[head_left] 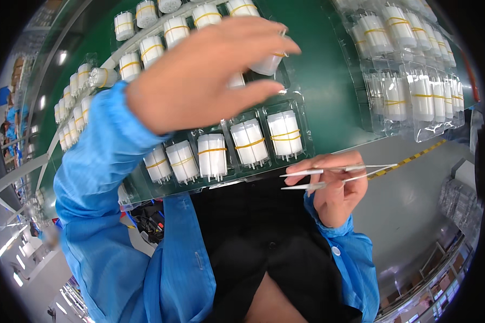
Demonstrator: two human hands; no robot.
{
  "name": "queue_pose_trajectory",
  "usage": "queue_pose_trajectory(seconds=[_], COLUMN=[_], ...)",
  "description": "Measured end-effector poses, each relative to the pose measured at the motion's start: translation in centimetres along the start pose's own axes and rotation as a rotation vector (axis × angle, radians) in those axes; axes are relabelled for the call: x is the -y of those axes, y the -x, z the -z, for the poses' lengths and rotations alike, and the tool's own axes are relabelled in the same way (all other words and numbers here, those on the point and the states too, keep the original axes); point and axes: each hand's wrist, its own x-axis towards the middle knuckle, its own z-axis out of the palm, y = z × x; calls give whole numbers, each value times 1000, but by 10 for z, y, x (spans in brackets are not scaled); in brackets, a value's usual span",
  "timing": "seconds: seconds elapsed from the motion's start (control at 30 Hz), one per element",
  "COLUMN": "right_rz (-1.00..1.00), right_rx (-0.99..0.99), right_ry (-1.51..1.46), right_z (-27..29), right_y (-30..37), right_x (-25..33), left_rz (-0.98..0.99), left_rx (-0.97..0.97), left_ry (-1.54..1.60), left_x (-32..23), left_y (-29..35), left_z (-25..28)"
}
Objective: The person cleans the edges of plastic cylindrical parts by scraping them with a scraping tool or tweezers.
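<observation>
Above the green table, the left hand spreads thumb from fingers near a white bundle; beside the table's edge, the right hand pinches tweezers.

Head-worn fisheye; faces down, near green table.

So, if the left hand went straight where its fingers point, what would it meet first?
The left hand would probably meet the stacked clear trays across the green tabletop; height is unclear.
</observation>
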Motion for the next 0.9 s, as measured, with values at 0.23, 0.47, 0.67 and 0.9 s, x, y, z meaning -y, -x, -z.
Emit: queue_pose_trajectory(seconds=[0.23,0.47,0.67,0.9], right_rz=[79,195,47,-85], right_rx=[-55,56,126,186], right_ry=[221,750,624,782], right_z=[-2,-14,-10,-5], right_y=[-11,-67,-95,-130], right_x=[2,2,-27,-24], left_rz=[259,476,552,583], left_rx=[103,-63,-446,-764], left_ry=[-112,-3,100,204], left_x=[-7,-73,-119,-145], left_y=[56,168,213,247], left_z=[59,44,17,6])
